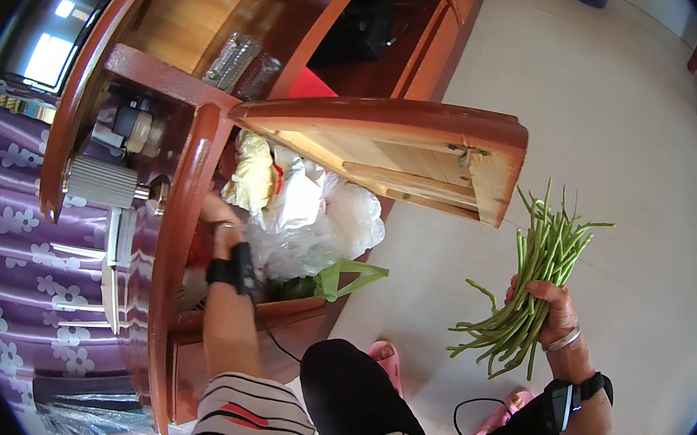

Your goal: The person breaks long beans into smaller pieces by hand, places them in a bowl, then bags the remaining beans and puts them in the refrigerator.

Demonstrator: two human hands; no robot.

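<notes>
right hand (555, 314) out at three o'clock, clamped round a bunch of long green beans (550, 254) above the pale floor (656, 199)! well apart, at nine o'clock, the left hand (218, 212) is inside the open cabinet (198, 168), blurred; can't tell its grip. and what a load in there: yellow bag (253, 175) at the compartment's eleven, white bag (298, 199) alongside, clear plastic bags (355, 220) bulging, green bag (340, 278) poking out at four, contents hidden!

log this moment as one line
right grip: holding green beans | left grip: blurred, at cabinet, beside plastic bags | cabinet door: open
</notes>
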